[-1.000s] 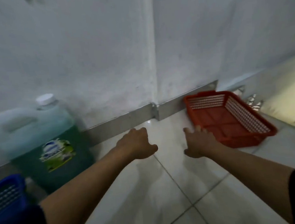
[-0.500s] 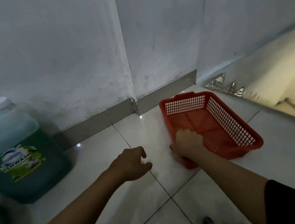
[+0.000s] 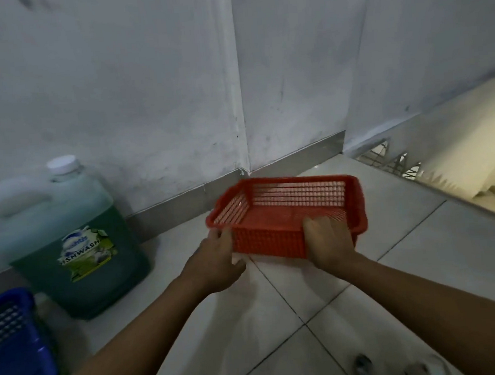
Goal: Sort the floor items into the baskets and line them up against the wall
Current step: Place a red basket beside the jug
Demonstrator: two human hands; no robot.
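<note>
An empty red mesh basket (image 3: pixel 291 197) is held just above the tiled floor, tilted toward me, close to the wall corner. My left hand (image 3: pixel 216 258) grips its near left corner. My right hand (image 3: pixel 329 241) grips its near wall, with fingers over the rim. A large jug of green dishwash liquid (image 3: pixel 67 240) with a white cap stands against the wall at the left. The corner of a blue mesh basket (image 3: pixel 13 347) shows at the lower left edge.
White walls meet at a corner (image 3: pixel 239 114) with a grey skirting along the floor. At the right the floor ends at an edge with a metal grille (image 3: pixel 395 161) and a drop beyond. Something small and blurred lies at the bottom right (image 3: pixel 364 366).
My right hand closed on the red basket, then my left hand joined it. The basket has been turned, lifted off the floor and moved left toward the corner.
</note>
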